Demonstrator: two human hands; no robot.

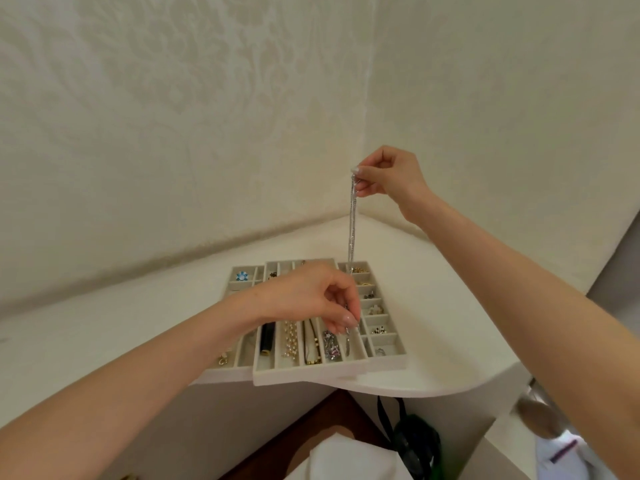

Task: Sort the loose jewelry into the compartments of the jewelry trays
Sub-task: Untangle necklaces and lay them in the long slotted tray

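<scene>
Step in hand: laying a necklace into a slot. 3 pale, velvet-lined trays sit on the white tabletop (104, 341). The left tray (221, 374) has mixed cells. The middle tray (308, 375) overlaps both neighbours and has long slots, with a pearl strand (290, 341) in 1. The left hand (311, 296) is low and appears to pinch the bottom end of the silver chain (352, 223) over the rightmost long slot. The chain is thin, glittery, and hangs straight. The right hand (391, 178), high and far, pinches its top end. The right tray (388, 363) has small square cells. Next, likely: lower the right hand and feed the chain in lengthwise without bunching.

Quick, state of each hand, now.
Left hand: closed, pinching the lower end of the silver chain.
Right hand: closed, pinching the chain's top end, raised.
</scene>
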